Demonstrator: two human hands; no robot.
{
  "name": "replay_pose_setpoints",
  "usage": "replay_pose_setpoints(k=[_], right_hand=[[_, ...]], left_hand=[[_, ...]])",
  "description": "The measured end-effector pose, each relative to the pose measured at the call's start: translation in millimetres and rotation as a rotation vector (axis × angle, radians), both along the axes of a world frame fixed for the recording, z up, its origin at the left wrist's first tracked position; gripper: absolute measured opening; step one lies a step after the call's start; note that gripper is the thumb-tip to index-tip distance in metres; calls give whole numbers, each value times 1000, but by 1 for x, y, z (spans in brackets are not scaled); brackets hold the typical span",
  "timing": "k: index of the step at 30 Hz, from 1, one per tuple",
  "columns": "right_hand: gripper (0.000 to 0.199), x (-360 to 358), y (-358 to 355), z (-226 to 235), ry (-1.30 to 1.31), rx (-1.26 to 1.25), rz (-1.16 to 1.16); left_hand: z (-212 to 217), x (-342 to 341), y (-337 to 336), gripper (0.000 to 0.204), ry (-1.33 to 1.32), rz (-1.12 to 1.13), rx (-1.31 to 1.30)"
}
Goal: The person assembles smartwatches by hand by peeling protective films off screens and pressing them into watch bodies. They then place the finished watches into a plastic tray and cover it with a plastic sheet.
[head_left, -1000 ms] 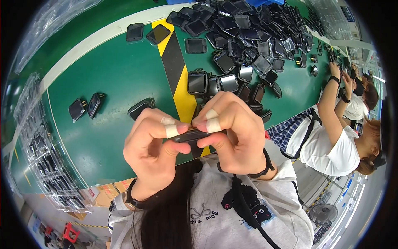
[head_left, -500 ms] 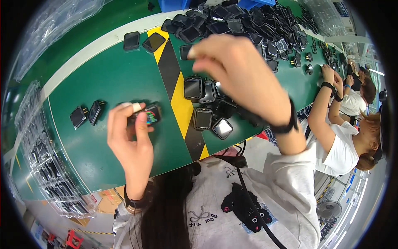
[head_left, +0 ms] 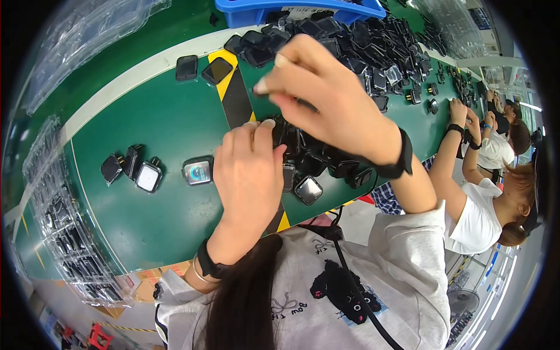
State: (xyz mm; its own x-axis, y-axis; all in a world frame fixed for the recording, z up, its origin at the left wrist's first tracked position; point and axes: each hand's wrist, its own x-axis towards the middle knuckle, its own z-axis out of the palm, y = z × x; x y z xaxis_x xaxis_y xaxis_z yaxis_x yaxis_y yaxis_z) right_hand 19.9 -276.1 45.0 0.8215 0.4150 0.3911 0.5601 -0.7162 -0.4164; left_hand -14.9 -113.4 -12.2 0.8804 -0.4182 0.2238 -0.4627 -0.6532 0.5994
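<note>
The left hand [head_left: 249,169], fingers bent, lies over clustered glossy-screened square black devices [head_left: 315,164] on the green worktop [head_left: 151,116], a lit-screen black device [head_left: 197,172] beside it; the right hand [head_left: 338,99] curls narrowly above; whether either holds anything is unclear

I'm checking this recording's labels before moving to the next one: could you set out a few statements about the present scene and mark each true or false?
1. The ring-screen device lies to the left of the left hand. True.
2. The white-screen device lies to the right of the ring-screen device. False: it lies to its left.
3. The right wrist is bare. False: a black band is around it.
4. A dark panel lies on the striped tape. True.
5. The striped tape is in view along its whole length. False: the left hand hides part of it.
6. A blue bin is at the top of the picture. True.
</note>
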Motion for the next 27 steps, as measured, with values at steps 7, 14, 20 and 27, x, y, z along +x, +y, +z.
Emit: replay_pose_setpoints(k=[7,14,20,27], right_hand=[[27,-52,-6,17,-263,352,198],[25,-61,-15,13,-296,383,215],[23,-61,-15,14,-308,354,218],[23,-63,-12,14,-287,339,219]], left_hand=[[9,9,16,46,219,-8,-509],[35,3,30,45,697,-97,-971],[35,1,35,48,635,-285,-1106],[43,-2,37,50,683,-311,-1100]])
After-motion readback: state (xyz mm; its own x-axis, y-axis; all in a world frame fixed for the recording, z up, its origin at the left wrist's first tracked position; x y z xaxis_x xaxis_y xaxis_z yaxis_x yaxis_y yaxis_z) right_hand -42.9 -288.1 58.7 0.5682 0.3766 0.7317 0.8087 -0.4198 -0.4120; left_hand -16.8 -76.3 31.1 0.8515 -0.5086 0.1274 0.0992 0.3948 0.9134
